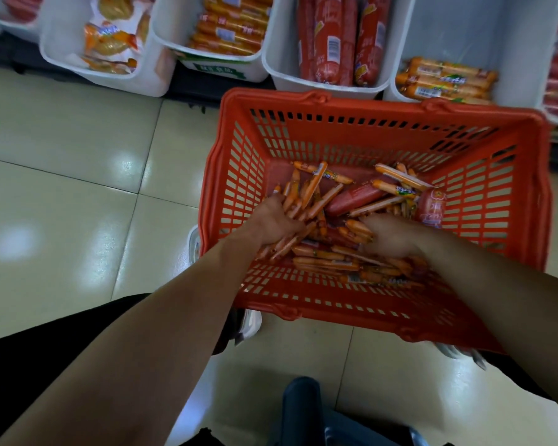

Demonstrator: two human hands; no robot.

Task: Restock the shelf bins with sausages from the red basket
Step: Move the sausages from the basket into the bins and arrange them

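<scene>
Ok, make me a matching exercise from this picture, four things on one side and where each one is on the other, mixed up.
1 basket
2 fat red sausages
3 snack bags
4 left hand

A in the bin behind the basket
B in the bin further left
C on the tiled floor
D gripping a bunch of thin orange sausages

Pairs: 1-C, 2-A, 3-B, 4-D

1. The basket (380,103) is showing red, with a grid of slots.
2. The thin sausages (322,263) are showing orange.
3. The thick sausages (329,40) are showing red.
4. The bins (322,88) are showing white.
</scene>
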